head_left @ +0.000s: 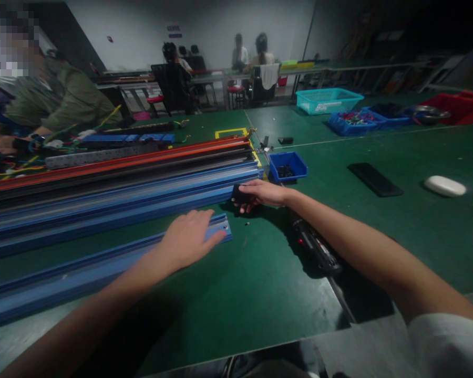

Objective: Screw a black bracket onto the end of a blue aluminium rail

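My left hand (187,239) lies over the near blue metal profile (102,262) close to its right end, fingers across the far side and thumb along the near side. Between the thumb and fingers of my right hand (262,193) is a small black end cap (240,194). It is at the right end of the blue profile (142,207) in the group behind; whether they touch I cannot tell. Below my right forearm lies a black power screwdriver (317,249). On the table between my hands is a tiny dark piece (247,224).
Behind my right hand stands a blue bin (289,167) with small black parts. Orange profiles (181,155) lie farther back. To the right are a black phone-like slab (374,179), a white oval case (444,186) and a teal basket (327,101). A co-worker (63,100) sits at left.
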`<state>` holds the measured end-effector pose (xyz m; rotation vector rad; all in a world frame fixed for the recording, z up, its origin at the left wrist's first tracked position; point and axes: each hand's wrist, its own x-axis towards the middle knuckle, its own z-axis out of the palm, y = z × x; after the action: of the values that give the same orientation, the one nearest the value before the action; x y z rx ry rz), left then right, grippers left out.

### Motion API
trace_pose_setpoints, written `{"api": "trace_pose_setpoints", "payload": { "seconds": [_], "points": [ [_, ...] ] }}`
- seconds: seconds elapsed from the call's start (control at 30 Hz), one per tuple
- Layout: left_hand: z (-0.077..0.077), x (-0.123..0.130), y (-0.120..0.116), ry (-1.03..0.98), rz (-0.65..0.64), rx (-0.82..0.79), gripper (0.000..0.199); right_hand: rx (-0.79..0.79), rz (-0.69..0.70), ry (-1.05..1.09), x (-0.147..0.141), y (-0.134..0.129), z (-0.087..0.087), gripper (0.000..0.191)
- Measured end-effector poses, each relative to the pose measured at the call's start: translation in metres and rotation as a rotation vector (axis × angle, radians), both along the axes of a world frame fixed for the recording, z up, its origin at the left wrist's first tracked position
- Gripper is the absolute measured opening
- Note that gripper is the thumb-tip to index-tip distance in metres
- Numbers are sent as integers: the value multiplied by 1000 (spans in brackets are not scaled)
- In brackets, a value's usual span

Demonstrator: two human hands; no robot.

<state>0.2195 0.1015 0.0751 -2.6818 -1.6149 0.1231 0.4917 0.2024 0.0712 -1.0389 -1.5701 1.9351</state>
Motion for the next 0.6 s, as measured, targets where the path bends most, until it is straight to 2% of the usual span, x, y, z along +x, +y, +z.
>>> {"api": "trace_pose_setpoints", "payload": {
  "seconds": [0.07,0.1,0.33,0.6],
  "points": [
    [-9,11,-8,8,91,31,84,19,11,-2,0,0,0,33],
    [-12,14,-11,23,95,54,85,35,21,-7,0,0,0,34],
    [-21,8,-8,16,-28,141,75,183,139,-88,2,0,-6,36],
    [-25,-10,-10,20,-65,146,75,215,265,-88,3,1,-13,24]
  ]
}}
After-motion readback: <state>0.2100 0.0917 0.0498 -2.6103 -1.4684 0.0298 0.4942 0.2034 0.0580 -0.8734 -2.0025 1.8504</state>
